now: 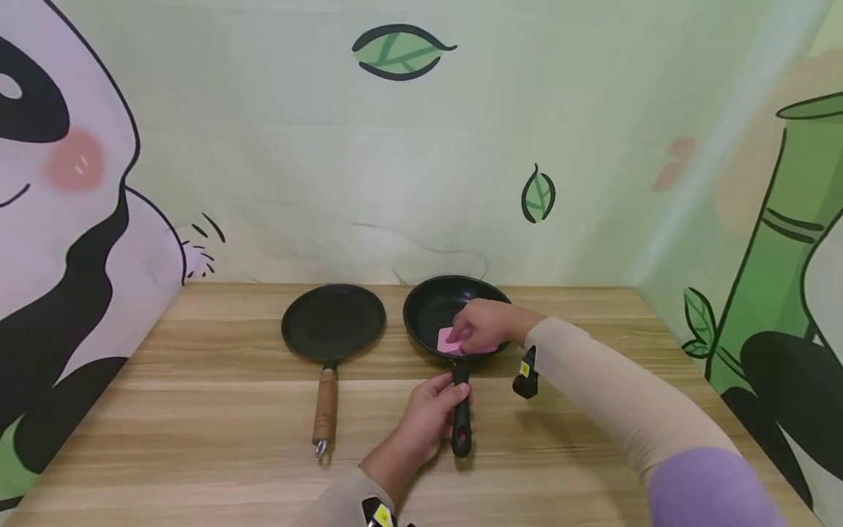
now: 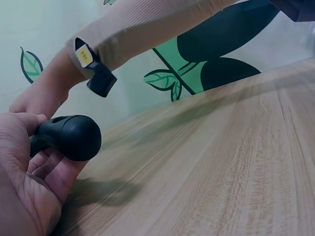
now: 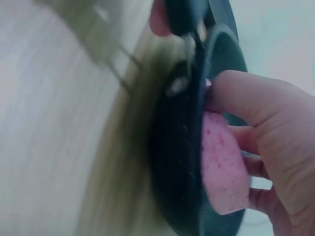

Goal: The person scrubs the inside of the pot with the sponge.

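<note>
A deep black frying pan (image 1: 428, 311) rests on the wooden table toward the back. My left hand (image 1: 428, 413) grips its black handle (image 1: 462, 428) from the left, thumb on top; the left wrist view shows the handle's rounded end (image 2: 81, 137) sticking out past the fingers. Inside the pan, my right hand (image 1: 484, 326) holds a pink sponge (image 1: 448, 341) against the near part of the interior. In the right wrist view the sponge (image 3: 221, 167) sits between the fingers and the pan's rim, its porous side showing. The palm hides part of the sponge in the head view.
A flat black pan (image 1: 334, 322) with a wooden handle (image 1: 326, 410) lies to the left on the table (image 1: 217, 388). Behind the table stands a wall (image 1: 296, 183) printed with leaves and a panda. Black wrist cameras (image 1: 525, 375) are strapped to both sleeves.
</note>
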Demonstrator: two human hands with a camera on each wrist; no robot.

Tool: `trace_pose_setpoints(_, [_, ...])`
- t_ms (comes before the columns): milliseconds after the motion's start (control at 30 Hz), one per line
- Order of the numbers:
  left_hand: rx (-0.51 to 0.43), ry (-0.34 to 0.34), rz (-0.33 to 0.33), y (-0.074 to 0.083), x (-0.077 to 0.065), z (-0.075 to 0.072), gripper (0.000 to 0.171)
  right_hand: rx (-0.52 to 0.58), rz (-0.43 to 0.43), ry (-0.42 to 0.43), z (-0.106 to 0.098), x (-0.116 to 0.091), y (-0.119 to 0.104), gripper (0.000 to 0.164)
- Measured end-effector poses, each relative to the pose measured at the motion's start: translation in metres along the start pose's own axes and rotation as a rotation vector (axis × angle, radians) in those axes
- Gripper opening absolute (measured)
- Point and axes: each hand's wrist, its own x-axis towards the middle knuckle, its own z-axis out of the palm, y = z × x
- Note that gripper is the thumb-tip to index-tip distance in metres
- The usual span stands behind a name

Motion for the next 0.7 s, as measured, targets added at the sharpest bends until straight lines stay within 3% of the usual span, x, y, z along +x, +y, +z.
trace_pose_setpoints(167, [-0.002,0.010,-0.001,0.002,0.000,-0.001,0.046,-0.023,0.013,-0.071,-0.011,-0.006,0.000,0.020])
trace_pose_setpoints(267, [0.006,-0.004,-0.006,0.003,0.001,-0.003,0.046,-0.025,-0.011,-0.059,-0.012,-0.005,-0.001,0.020])
trace_pose_setpoints(467, [0.041,-0.041,-0.018,0.005,0.002,-0.006,0.043,-0.014,-0.056,0.116,0.005,0.013,-0.001,0.022])
trace_pose_setpoints(600, [0.014,-0.063,-0.032,0.003,0.002,-0.005,0.043,-0.034,0.010,0.214,0.020,0.030,0.004,0.025])
trace_pose_setpoints(700, [-0.010,-0.073,-0.045,0.002,0.002,-0.004,0.043,-0.036,0.073,0.238,0.026,0.040,0.005,0.027])
